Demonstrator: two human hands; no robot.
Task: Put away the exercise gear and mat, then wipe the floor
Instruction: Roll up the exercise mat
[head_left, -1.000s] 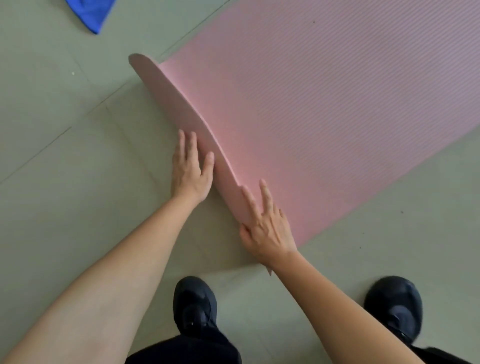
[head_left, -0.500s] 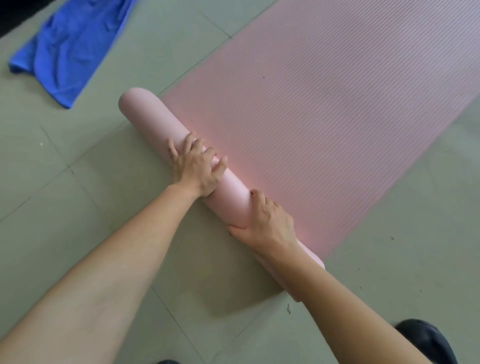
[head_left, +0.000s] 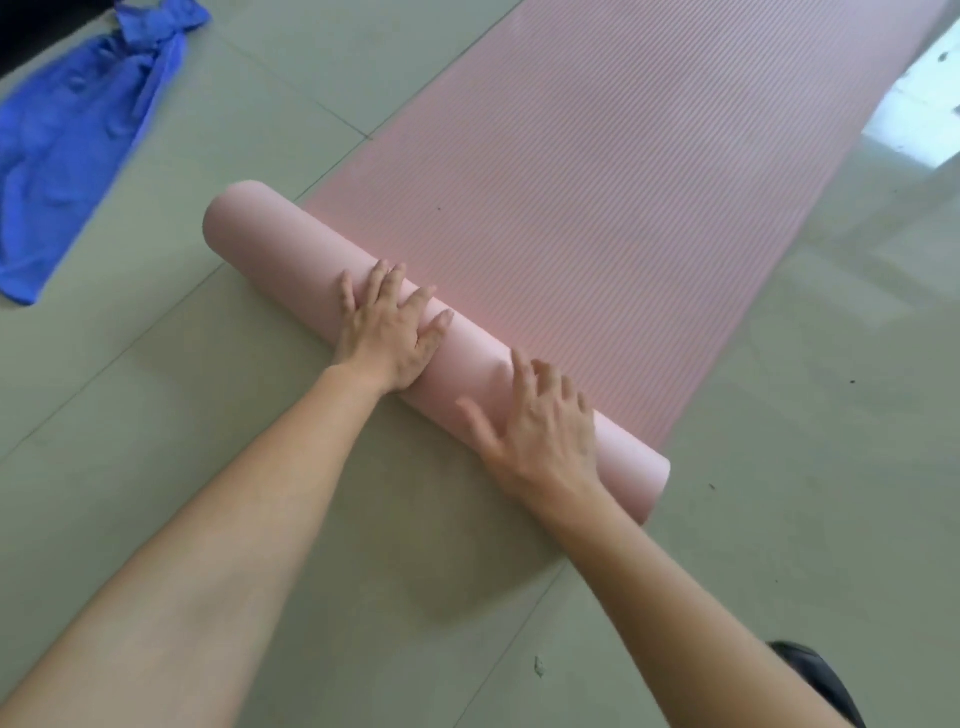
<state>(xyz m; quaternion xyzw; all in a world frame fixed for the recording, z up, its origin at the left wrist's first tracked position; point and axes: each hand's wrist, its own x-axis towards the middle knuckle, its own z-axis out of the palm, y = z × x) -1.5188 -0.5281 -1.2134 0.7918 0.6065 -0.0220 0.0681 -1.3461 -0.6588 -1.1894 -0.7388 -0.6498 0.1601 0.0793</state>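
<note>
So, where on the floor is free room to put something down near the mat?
Bare grey tiled floor lies between the blue cloth and the rolled end of the pink ribbed foam mat, and right of the mat's long edge. Crowded: on the roll, under the left hand and right hand.

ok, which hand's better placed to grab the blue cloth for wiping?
Left. The left hand rests on the mat roll toward its cloth-side end; the blue cloth lies beyond that. The right hand is farther.
</note>
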